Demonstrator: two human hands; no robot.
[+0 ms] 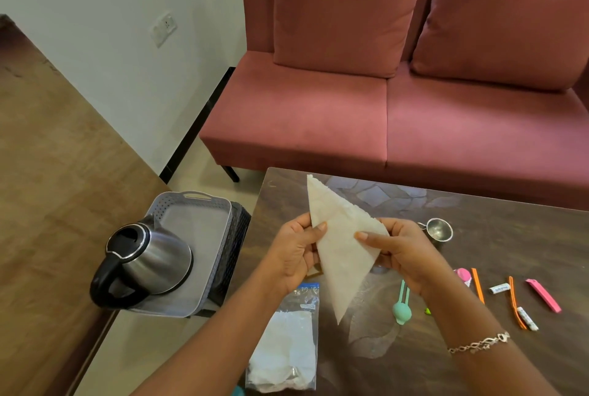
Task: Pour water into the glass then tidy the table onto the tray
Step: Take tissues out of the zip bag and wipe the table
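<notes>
White paper napkin [341,252], folded to triangle, textured, pinched between left hand [296,252] and right hand [404,249] above table [478,204]. Left of grip: one steel kettle [149,255] on one grey tray [191,204]. Right: one steel cup [438,230], two orange sticks [477,289].

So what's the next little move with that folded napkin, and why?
Probably carry the napkin over to the left and lay it on the grey tray, beyond the kettle. The left hand and right hand both pinch it, folded into a triangle, above the table, and the tray has bare floor there.
</notes>
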